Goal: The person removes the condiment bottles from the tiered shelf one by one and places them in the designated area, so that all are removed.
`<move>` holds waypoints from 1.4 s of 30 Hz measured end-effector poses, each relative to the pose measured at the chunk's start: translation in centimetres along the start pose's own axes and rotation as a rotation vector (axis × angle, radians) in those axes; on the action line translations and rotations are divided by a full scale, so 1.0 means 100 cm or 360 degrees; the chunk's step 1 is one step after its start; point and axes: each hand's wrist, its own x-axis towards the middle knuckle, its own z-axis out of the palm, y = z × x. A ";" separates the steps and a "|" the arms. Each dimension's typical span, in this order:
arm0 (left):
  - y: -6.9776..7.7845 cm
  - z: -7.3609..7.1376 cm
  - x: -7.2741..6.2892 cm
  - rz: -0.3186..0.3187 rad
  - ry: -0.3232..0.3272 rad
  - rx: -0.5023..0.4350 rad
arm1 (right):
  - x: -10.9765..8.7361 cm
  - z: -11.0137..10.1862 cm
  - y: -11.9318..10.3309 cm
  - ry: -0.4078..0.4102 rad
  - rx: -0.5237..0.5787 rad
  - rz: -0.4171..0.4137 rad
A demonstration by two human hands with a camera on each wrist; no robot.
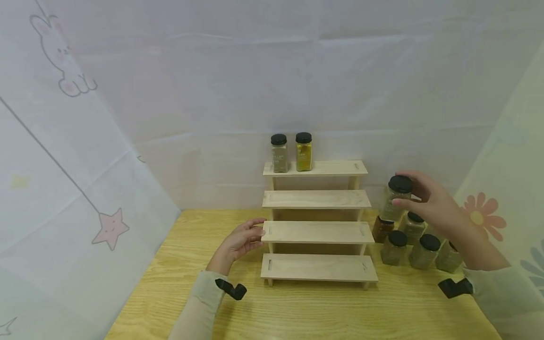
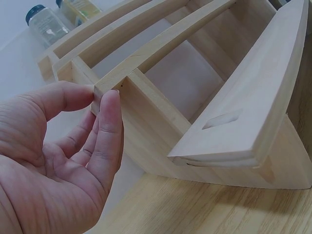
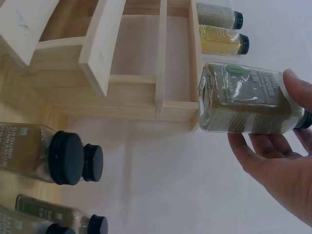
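A four-step wooden spice rack point(image 1: 318, 231) stands on the table. My left hand point(image 1: 243, 240) pinches the left end of its second step from the bottom, thumb and fingertips on the board's corner in the left wrist view. Raised to the right of the rack, my right hand point(image 1: 433, 203) grips a glass spice jar point(image 3: 246, 100) with a black lid. In the head view this jar is upright, above a group of standing jars. Two jars stand on the left half of the top step: a greyish-brown spice jar point(image 1: 279, 158) and a yellow spice jar point(image 1: 303, 157).
Several black-lidded jars stand close together right of the rack, among them a reddish-brown jar point(image 1: 384, 229) and a front jar point(image 1: 394, 250). The wooden table point(image 1: 297, 311) meets a pale cloth backdrop point(image 1: 225, 179) behind and at both sides.
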 end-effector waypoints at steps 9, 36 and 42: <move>-0.002 -0.001 0.000 -0.0007 0.0023 0.0007 | -0.017 -0.001 0.007 -0.0115 -0.0020 0.0127; -0.002 -0.001 0.000 -0.0003 0.0017 0.0030 | -0.066 -0.002 0.044 -0.0087 -0.0005 0.0062; -0.002 0.000 0.000 0.0005 0.0023 0.0026 | -0.076 -0.002 0.056 -0.0078 0.0025 0.0162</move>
